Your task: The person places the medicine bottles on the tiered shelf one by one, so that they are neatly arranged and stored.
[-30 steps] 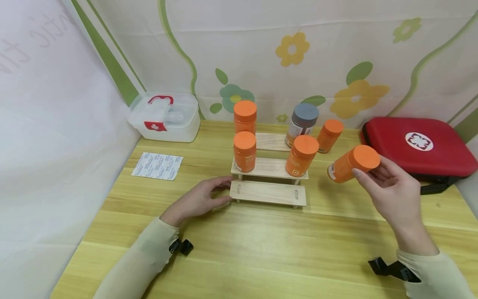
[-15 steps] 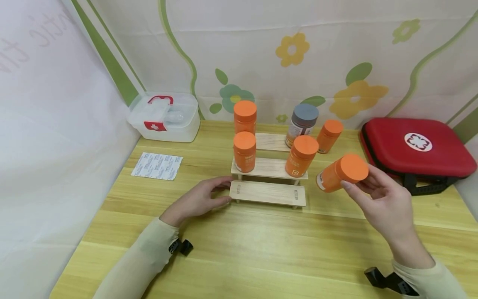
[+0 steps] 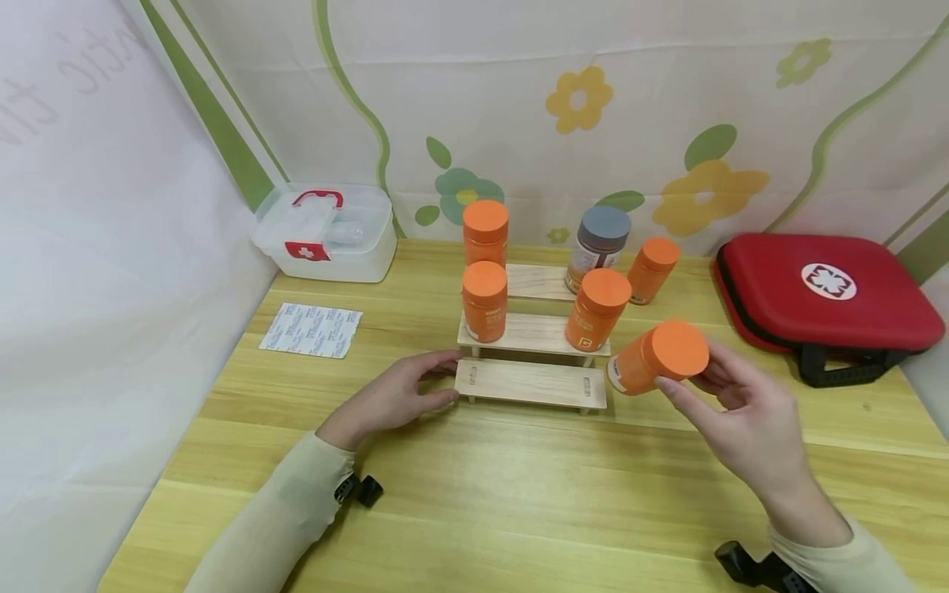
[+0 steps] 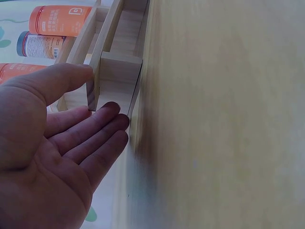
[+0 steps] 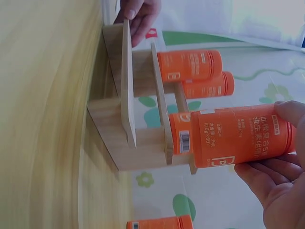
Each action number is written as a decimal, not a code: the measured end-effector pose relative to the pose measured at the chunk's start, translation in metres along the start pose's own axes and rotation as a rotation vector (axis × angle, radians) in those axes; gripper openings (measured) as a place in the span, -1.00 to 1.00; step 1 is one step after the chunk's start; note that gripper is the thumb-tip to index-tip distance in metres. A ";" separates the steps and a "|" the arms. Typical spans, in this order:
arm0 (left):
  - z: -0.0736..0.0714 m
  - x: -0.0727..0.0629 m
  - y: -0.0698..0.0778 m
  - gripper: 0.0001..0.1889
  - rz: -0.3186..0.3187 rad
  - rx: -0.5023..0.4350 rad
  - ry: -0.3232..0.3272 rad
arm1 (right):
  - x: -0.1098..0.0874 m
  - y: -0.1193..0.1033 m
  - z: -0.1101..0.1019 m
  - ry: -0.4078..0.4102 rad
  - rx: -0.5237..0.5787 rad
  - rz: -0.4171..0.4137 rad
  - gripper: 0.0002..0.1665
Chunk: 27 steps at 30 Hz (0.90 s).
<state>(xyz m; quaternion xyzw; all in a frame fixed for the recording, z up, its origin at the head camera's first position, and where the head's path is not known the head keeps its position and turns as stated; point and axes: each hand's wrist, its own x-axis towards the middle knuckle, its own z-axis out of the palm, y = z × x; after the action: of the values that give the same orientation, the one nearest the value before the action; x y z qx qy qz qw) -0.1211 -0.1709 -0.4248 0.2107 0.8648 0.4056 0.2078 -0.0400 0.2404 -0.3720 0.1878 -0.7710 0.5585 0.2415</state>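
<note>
My right hand (image 3: 756,420) holds an orange vitamin bottle (image 3: 641,365) between thumb and fingers, tilted and raised off the table, just right of the wooden tiered rack (image 3: 530,384). Its printed label faces the right wrist view, where the bottle (image 5: 238,136) covers part of another one. At the rack's left end, my left hand (image 3: 400,392) touches the lowest tier, thumb on its edge, fingers nearly straight beside the end panel (image 4: 119,78). Two orange bottles stand on the middle tier, left (image 3: 485,302) and right (image 3: 598,309). The top tier bears an orange bottle (image 3: 485,235) and a grey-capped bottle (image 3: 597,249).
Behind the rack's right side stands a smaller orange bottle (image 3: 652,270). A red first-aid case (image 3: 786,288) lies at the right, its black handle toward me. At the back left sits a clear first-aid box (image 3: 374,247), with a printed white packet (image 3: 311,329) before it.
My right hand has carried the orange bottle leftward and nearer to me, toward the rack's lowest tier. My left hand has stayed at the rack's end.
</note>
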 end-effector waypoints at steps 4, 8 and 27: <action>0.000 0.000 0.000 -0.32 0.003 0.002 0.002 | -0.001 -0.001 0.007 -0.015 -0.009 -0.029 -0.17; 0.000 0.000 -0.001 -0.32 0.002 0.002 0.000 | -0.001 -0.003 0.013 -0.034 -0.019 -0.050 -0.18; -0.001 -0.001 -0.001 -0.32 0.006 0.006 0.001 | 0.004 -0.009 0.058 -0.172 0.058 -0.036 -0.15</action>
<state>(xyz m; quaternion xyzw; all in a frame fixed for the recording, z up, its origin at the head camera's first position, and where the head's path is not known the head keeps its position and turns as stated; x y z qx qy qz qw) -0.1212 -0.1723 -0.4249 0.2140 0.8654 0.4038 0.2057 -0.0474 0.1822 -0.3777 0.2557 -0.7689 0.5581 0.1786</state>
